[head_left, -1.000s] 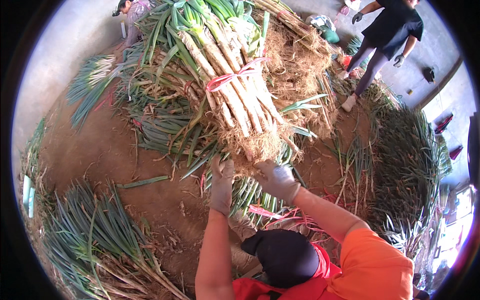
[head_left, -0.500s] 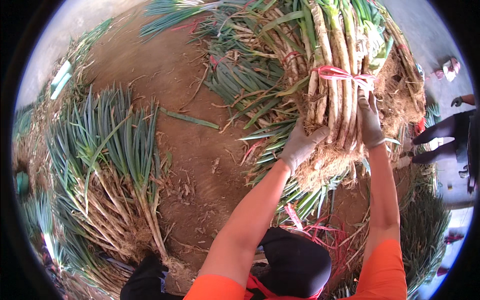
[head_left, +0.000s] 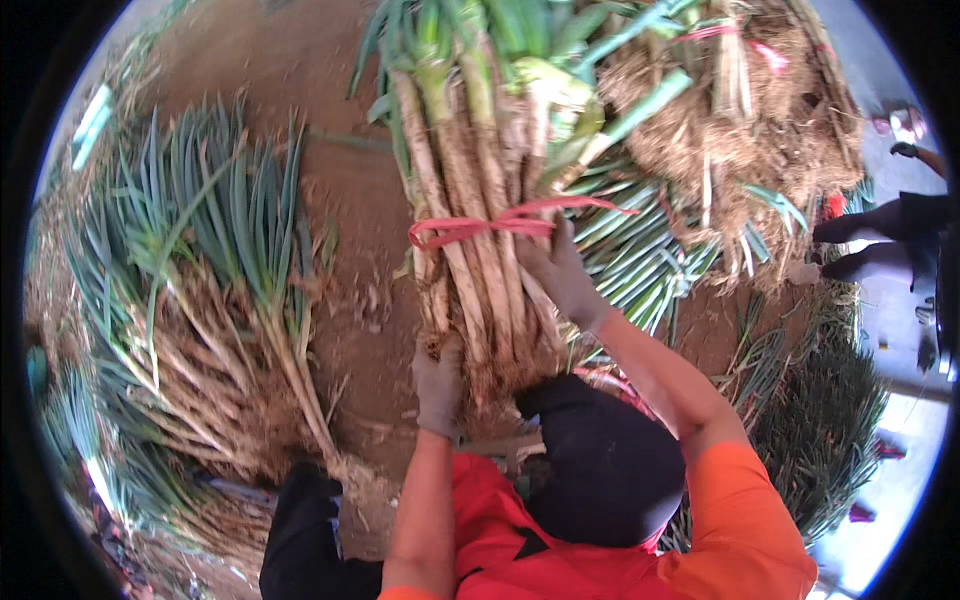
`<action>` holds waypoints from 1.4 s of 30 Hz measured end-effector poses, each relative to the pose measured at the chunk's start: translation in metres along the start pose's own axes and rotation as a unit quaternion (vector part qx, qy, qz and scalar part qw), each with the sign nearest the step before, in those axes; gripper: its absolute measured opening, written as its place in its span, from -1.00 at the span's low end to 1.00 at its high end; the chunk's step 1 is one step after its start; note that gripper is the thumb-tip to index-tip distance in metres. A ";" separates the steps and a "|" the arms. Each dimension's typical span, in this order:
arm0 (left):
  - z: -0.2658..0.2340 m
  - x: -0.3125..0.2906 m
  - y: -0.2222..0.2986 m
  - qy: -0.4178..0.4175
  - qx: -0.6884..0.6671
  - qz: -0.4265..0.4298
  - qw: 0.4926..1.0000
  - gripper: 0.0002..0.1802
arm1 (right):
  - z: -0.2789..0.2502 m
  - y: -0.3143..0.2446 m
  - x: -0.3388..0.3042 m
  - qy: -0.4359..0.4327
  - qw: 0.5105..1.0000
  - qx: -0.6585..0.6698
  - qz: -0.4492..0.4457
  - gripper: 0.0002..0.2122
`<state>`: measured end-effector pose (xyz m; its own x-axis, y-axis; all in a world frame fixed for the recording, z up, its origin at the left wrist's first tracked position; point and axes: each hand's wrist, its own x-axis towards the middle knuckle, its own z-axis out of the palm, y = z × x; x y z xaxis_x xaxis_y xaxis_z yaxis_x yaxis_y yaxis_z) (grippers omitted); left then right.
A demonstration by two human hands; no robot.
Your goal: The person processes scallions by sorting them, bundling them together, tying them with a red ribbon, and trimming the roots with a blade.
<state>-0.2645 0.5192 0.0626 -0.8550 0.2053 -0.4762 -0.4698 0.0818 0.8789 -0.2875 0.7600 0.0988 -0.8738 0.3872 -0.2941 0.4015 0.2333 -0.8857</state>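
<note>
A thick bundle of long green onions, with soil on the pale stalks and shaggy roots at the bottom, hangs before me with its leaves pointing away. Around its middle runs a pink plastic tie, its loose end sticking out to the right. My left hand, in a grey work glove, is closed on the root end at the lower left. Gloved as well, my right hand grips the bundle's right side just below the tie. Most of its fingers are hidden by the stalks.
Loose green onions lie in a heap at left on the brown soil floor. Tied bundles with matted roots are stacked at far right. My knee in black is close below. Another person's dark-clothed legs show at the right edge.
Both hands have carried the tied bundle left and nearer to me, away from the stack at right. My left hand has shifted lower, under the root end.
</note>
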 end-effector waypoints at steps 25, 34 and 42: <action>-0.025 0.080 -0.064 0.170 0.422 0.281 0.845 -0.24 | 0.095 0.055 0.057 -0.058 0.941 -0.317 -0.109 -0.79; -0.027 0.089 -0.076 0.196 0.425 0.315 0.826 -0.31 | 0.079 -0.051 -0.016 -0.214 0.873 0.379 0.219 -0.92; -0.051 0.086 -0.077 0.188 0.449 0.215 0.846 -0.28 | -0.052 -0.158 -0.078 -0.153 0.901 0.404 -0.046 -0.76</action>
<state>-0.3133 0.4813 -0.0478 -0.9934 0.0930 0.0675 0.1149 0.8220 0.5577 -0.2685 0.7398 0.2802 -0.9776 0.1073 -0.1809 0.0995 -0.5218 -0.8472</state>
